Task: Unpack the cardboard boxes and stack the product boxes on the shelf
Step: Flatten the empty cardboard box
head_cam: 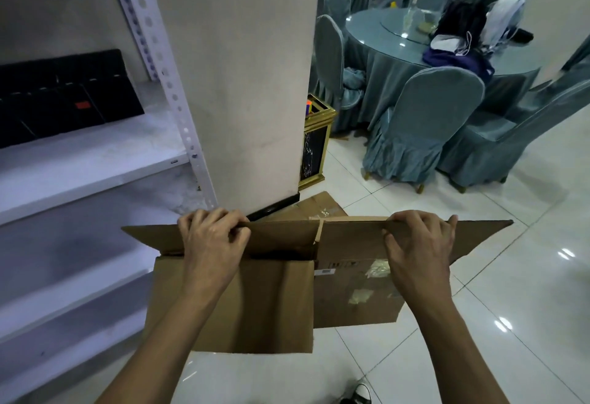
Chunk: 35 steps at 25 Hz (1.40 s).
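A brown cardboard box [255, 304] is held in front of me above the white floor, its flaps spread apart. My left hand [212, 239] grips the top edge of the far flap on the left. My right hand [418, 244] grips the same top edge on the right, over a panel with tape scraps and a label. A dark gap shows inside the box; I cannot see what it contains. Black product boxes [60, 97] lie on an upper board of the white metal shelf [95, 160] at the left.
A white pillar [249, 84] stands just behind the box. A flattened piece of cardboard [316, 207] lies on the floor at its foot, beside a gold-trimmed bin [314, 145]. A round table [415, 49] with covered chairs fills the back right. A shoe [360, 394] is at the bottom.
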Each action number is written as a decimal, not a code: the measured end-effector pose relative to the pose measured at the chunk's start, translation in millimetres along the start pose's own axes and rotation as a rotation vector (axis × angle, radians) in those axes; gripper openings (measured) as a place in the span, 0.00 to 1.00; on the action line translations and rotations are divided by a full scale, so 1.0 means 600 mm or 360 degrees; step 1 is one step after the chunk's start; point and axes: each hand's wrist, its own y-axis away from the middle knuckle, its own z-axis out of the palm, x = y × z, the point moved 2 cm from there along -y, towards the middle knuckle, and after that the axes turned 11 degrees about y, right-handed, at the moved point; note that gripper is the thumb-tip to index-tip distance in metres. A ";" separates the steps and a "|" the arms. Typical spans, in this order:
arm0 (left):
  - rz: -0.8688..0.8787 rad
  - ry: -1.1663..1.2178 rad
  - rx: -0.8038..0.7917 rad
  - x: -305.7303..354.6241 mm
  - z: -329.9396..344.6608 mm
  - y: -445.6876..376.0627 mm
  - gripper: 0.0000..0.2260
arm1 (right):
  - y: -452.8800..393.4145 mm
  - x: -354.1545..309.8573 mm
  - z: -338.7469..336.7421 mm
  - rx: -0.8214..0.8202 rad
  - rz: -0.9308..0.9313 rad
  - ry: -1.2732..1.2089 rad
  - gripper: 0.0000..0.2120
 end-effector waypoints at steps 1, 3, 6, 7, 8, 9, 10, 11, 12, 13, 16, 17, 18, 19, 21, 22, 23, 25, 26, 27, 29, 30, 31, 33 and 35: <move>-0.0006 -0.0002 0.0011 0.012 0.012 -0.006 0.08 | -0.016 0.015 0.003 -0.0018 -0.0025 -0.0007 0.10; -0.0034 -0.0032 0.0025 0.042 0.041 -0.018 0.07 | -0.056 0.049 0.014 -0.0040 -0.0071 -0.0022 0.10; -0.0126 -0.0090 0.0042 0.085 0.091 -0.027 0.07 | -0.120 0.104 0.039 -0.0116 -0.0128 -0.0071 0.09; -0.0155 -0.0109 0.0046 0.099 0.110 -0.029 0.07 | -0.142 0.120 0.047 -0.0134 -0.0158 -0.0089 0.09; -0.0179 -0.0123 0.0050 0.109 0.125 -0.031 0.08 | -0.159 0.136 0.055 -0.0148 -0.0188 -0.0100 0.09; -0.0211 -0.0135 0.0055 0.119 0.141 -0.033 0.09 | -0.175 0.152 0.063 -0.0165 -0.0222 -0.0114 0.09; -0.0249 -0.0150 0.0059 0.130 0.159 -0.035 0.10 | -0.191 0.171 0.072 -0.0187 -0.0255 -0.0127 0.09; -0.0282 -0.0162 0.0057 0.139 0.173 -0.035 0.10 | -0.204 0.186 0.079 -0.0200 -0.0286 -0.0136 0.09; -0.0320 -0.0178 0.0047 0.150 0.190 -0.035 0.09 | -0.219 0.201 0.089 -0.0209 -0.0318 -0.0145 0.09; -0.0348 -0.0190 0.0038 0.158 0.205 -0.034 0.08 | -0.232 0.214 0.098 -0.0211 -0.0346 -0.0154 0.09; -0.0429 -0.0199 0.0019 0.169 0.252 -0.033 0.07 | -0.264 0.247 0.132 -0.0270 -0.0412 -0.0180 0.09; -0.0458 -0.0205 0.0008 0.168 0.264 -0.032 0.08 | -0.271 0.254 0.142 -0.0285 -0.0431 -0.0187 0.09; -0.0491 -0.0212 -0.0005 0.168 0.278 -0.033 0.08 | -0.282 0.260 0.153 -0.0300 -0.0446 -0.0188 0.09; -0.0524 -0.0216 -0.0017 0.166 0.294 -0.038 0.09 | -0.294 0.265 0.167 -0.0318 -0.0463 -0.0183 0.09; -0.0562 -0.0208 -0.0038 0.158 0.325 -0.045 0.10 | -0.316 0.273 0.196 -0.0363 -0.0491 -0.0164 0.09; -0.0572 -0.0197 -0.0050 0.151 0.342 -0.050 0.11 | -0.327 0.274 0.215 -0.0375 -0.0505 -0.0148 0.09; -0.0585 -0.0174 -0.0060 0.143 0.356 -0.052 0.11 | -0.333 0.276 0.230 -0.0392 -0.0514 -0.0133 0.09; -0.0638 -0.0122 -0.0089 0.123 0.391 -0.056 0.12 | -0.348 0.282 0.266 -0.0443 -0.0535 -0.0084 0.10; -0.0668 -0.0110 -0.0105 0.112 0.410 -0.059 0.12 | -0.357 0.284 0.285 -0.0462 -0.0554 -0.0053 0.10; -0.0697 -0.0105 -0.0127 0.101 0.429 -0.061 0.12 | -0.364 0.286 0.304 -0.0488 -0.0570 -0.0026 0.10; -0.0746 -0.0085 -0.0174 0.076 0.468 -0.061 0.13 | -0.375 0.291 0.341 -0.0529 -0.0590 0.0021 0.11; -0.0756 -0.0083 -0.0193 0.061 0.492 -0.062 0.13 | -0.381 0.293 0.366 -0.0532 -0.0599 0.0047 0.11; -0.0759 -0.0078 -0.0216 0.050 0.511 -0.064 0.13 | -0.386 0.296 0.385 -0.0538 -0.0595 0.0064 0.11; -0.0777 -0.0069 -0.0294 0.028 0.555 -0.059 0.12 | -0.388 0.313 0.428 -0.0584 -0.0583 0.0112 0.11; -0.0801 -0.0068 -0.0356 0.000 0.611 -0.048 0.12 | -0.391 0.329 0.481 -0.0615 -0.0577 0.0153 0.11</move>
